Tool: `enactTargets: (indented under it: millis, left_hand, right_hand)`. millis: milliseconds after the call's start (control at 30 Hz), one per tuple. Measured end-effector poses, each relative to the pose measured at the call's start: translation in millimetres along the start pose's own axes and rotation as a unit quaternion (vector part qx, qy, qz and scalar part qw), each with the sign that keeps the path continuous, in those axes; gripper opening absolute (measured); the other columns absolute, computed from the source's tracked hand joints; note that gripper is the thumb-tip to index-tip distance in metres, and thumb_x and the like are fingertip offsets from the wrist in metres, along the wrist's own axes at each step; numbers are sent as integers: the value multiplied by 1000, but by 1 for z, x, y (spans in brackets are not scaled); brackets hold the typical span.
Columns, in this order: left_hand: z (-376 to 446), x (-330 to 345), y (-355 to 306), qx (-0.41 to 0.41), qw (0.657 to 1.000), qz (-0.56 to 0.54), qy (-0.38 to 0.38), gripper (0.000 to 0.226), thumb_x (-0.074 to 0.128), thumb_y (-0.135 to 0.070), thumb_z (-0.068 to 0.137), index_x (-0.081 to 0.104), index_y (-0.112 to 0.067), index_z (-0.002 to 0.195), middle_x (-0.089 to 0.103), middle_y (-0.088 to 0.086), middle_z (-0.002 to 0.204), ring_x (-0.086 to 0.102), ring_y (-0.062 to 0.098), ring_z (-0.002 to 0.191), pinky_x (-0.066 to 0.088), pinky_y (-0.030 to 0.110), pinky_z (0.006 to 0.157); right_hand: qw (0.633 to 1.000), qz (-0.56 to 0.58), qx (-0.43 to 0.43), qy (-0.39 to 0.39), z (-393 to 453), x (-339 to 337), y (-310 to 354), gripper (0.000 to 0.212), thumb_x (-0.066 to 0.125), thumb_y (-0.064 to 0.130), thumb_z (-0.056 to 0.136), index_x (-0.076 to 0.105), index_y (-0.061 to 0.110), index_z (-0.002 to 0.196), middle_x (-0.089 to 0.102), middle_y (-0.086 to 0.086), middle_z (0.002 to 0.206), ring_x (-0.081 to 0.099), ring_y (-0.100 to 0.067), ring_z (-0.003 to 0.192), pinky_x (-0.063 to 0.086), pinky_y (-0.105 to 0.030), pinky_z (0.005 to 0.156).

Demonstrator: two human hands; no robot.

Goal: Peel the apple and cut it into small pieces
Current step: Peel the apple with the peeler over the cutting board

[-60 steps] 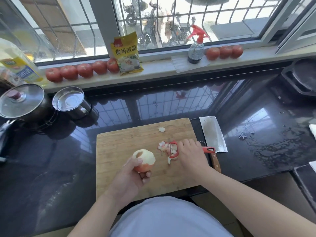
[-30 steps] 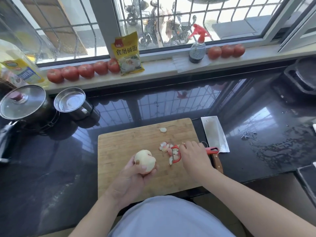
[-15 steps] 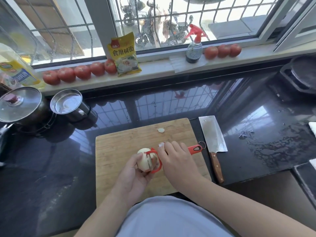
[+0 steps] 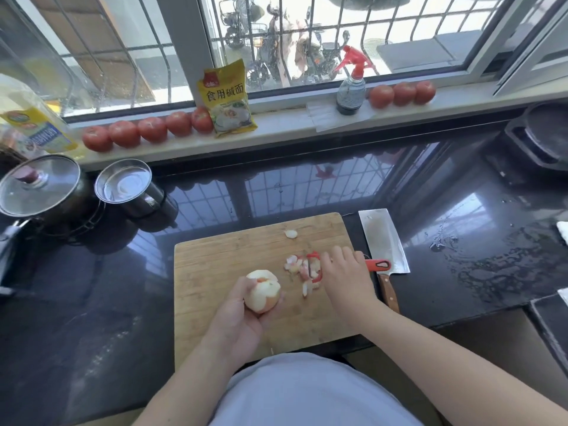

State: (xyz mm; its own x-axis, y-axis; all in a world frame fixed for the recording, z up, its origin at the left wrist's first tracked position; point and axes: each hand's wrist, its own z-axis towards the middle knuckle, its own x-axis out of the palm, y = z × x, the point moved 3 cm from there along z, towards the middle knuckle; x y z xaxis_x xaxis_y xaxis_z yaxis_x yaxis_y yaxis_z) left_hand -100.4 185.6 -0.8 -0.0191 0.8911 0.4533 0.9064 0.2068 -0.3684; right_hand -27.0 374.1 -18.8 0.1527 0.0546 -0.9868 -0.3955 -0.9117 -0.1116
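The left hand [image 4: 242,321] grasps the mostly peeled apple [image 4: 263,291] above the bamboo cutting board [image 4: 215,265], fingers curled around its lower side. The right hand [image 4: 347,278] grips a red peeler [image 4: 376,265], its head resting among the apple peels [image 4: 296,265] on the board's right part. A cleaver [image 4: 382,241] lies on the dark countertop [image 4: 307,192] just beside the board's right edge, under the peeler's handle end.
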Motion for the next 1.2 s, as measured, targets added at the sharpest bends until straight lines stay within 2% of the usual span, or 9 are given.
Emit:
enactTargets:
  millis: [200, 300, 433, 533, 667, 733, 867, 967, 1200]
  left_hand:
    - [3, -9, -8, -8, 1000, -4, -4, 39, 59, -12, 95, 55, 5, 129, 67, 24, 108, 64, 41, 104, 52, 48, 106]
    - [4, -10, -7, 6, 1000, 10, 0, 42, 61, -11, 96, 54, 8, 133, 66, 24, 112, 62, 38, 107, 46, 50, 112]
    - [2, -6, -5, 29, 997, 70, -13, 42, 62, -16, 97, 59, 6, 133, 67, 26, 127, 64, 33, 111, 54, 46, 103]
    - [3, -3, -2, 34, 996, 82, -20, 40, 59, -16, 98, 60, 4, 132, 65, 26, 131, 64, 33, 111, 53, 45, 102]
    - [2, -7, -2, 23, 998, 47, -33, 37, 60, -12, 97, 58, 10, 127, 68, 27, 113, 68, 41, 103, 58, 48, 93]
    - [0, -13, -5, 20, 998, 40, -37, 35, 62, -14, 98, 58, 8, 125, 67, 26, 114, 69, 44, 106, 56, 49, 99]
    - [3, -31, -14, 33, 997, -10, -69, 29, 63, -16, 99, 60, 3, 121, 63, 25, 123, 67, 37, 104, 50, 50, 108]
    - [2, -43, -20, 39, 993, -58, -99, 25, 62, -18, 100, 60, 1, 117, 63, 24, 120, 66, 37, 107, 52, 48, 106]
    - [-7, -54, -22, 23, 990, -91, -107, 33, 62, -22, 99, 61, -1, 124, 62, 24, 124, 67, 42, 115, 57, 42, 97]
  right_hand:
    - [998, 18, 6, 61, 2, 8, -8, 35, 51, 13, 87, 50, 20, 121, 55, -3, 112, 52, -26, 103, 37, -38, 83]
    - [995, 80, -65, -11, 3, 2, 0, 34, 53, 15, 83, 59, 19, 117, 59, -1, 99, 55, -26, 90, 41, -38, 74]
    - [962, 119, -197, -145, -11, -24, 34, 31, 40, 15, 89, 61, 14, 113, 59, -1, 91, 52, -26, 81, 42, -40, 70]
    - [965, 101, -187, -157, -11, -26, 43, 27, 37, 13, 91, 61, 13, 104, 59, -3, 88, 52, -26, 78, 42, -39, 69]
    - [997, 9, -65, -31, 0, 16, 5, 16, 56, 13, 80, 61, 16, 95, 57, -3, 84, 53, -27, 77, 42, -38, 66]
    - [999, 11, 8, 31, -3, 29, -17, 26, 70, 9, 72, 62, 16, 96, 59, -5, 85, 56, -28, 78, 46, -40, 67]
    - [981, 160, 24, 106, -15, 34, -4, 34, 58, 15, 88, 53, 16, 121, 61, -7, 108, 58, -30, 99, 47, -41, 76]
    - [954, 240, -11, 178, -38, 53, 39, 31, 59, 39, 89, 50, 21, 113, 59, -2, 107, 58, -26, 99, 48, -41, 75]
    - [982, 126, -95, 108, -47, 71, 68, 34, 62, 52, 80, 57, 20, 90, 61, -1, 86, 60, -27, 81, 43, -39, 66]
